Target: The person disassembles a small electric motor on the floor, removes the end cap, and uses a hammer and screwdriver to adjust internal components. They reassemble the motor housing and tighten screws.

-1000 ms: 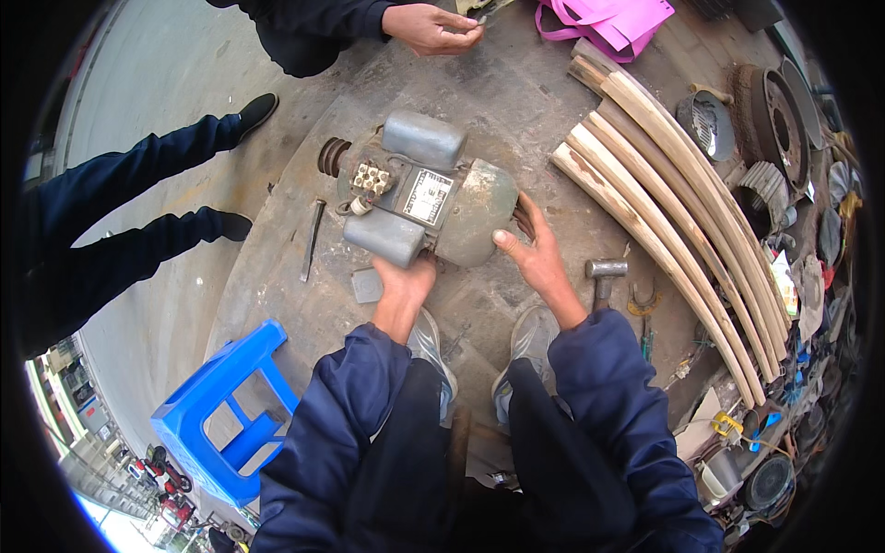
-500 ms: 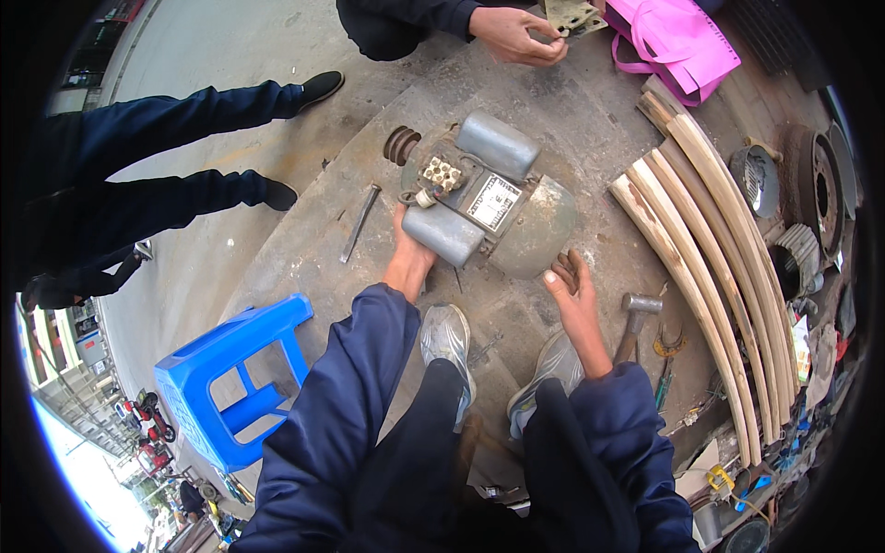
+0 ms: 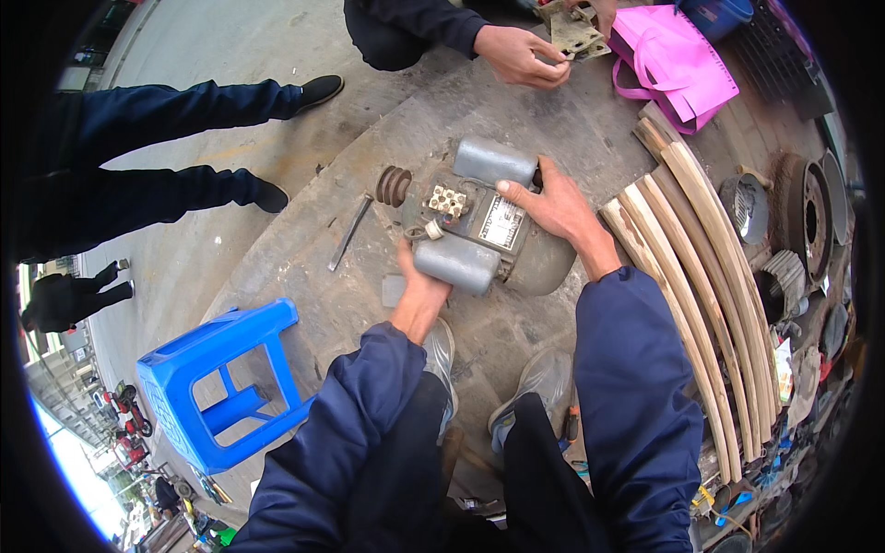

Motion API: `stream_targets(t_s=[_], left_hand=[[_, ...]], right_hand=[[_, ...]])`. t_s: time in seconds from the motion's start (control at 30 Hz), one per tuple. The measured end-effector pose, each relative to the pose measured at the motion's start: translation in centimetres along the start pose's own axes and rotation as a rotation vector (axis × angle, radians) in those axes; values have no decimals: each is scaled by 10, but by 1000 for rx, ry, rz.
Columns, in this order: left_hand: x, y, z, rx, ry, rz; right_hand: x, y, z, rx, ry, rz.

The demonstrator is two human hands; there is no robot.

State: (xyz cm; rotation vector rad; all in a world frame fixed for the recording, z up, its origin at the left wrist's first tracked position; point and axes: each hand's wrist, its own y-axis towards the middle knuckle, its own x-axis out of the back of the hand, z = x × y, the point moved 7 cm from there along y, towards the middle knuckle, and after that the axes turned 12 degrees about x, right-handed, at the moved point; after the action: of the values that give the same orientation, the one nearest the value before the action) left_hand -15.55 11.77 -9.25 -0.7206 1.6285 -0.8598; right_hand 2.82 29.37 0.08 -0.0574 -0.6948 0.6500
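Note:
An old grey electric motor (image 3: pixel 489 261) lies on the ground in front of me, with a grooved pulley (image 3: pixel 394 186) on its left end. Two rounded metal housings flank its label plate, and a pale terminal block (image 3: pixel 448 201) sits exposed on top. My left hand (image 3: pixel 419 288) is wrapped round the near left side, its fingers partly hidden under the near housing. My right hand (image 3: pixel 558 205) grips the far housing's right end, thumb across the top. A flat steel chisel (image 3: pixel 351 232) rests on the ground left of the motor.
A blue plastic stool (image 3: pixel 217 378) stands to the left. Long curved wooden strips (image 3: pixel 701 304) lie at the right, beside wheel rims and scrap. A pink bag (image 3: pixel 673 64) is at the far right. Another person's hand (image 3: pixel 521 55) holds a metal bracket (image 3: pixel 573 32); someone's legs (image 3: pixel 184 184) stand at left.
My right hand has moved from beside the motor's near right end up onto its far housing and taken hold. The motor has turned slightly. The hammer is now hidden behind my right arm.

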Motion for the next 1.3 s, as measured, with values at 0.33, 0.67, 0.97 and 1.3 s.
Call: stream_targets(t_s=[0.33, 0.67, 0.97, 1.3], left_hand=[[20, -57, -36, 84, 359, -272], [-14, -70, -46, 93, 715, -38], [-114, -85, -130, -1064, 1660, -117], [-159, 72, -156, -368, 1999, 49]], right_hand=[[-26, -18, -13, -157, 112, -23], [-3, 25, -32, -241, 200, 107], [3, 28, -49, -308, 339, 58], [6, 30, -50, -372, 339, 141]])
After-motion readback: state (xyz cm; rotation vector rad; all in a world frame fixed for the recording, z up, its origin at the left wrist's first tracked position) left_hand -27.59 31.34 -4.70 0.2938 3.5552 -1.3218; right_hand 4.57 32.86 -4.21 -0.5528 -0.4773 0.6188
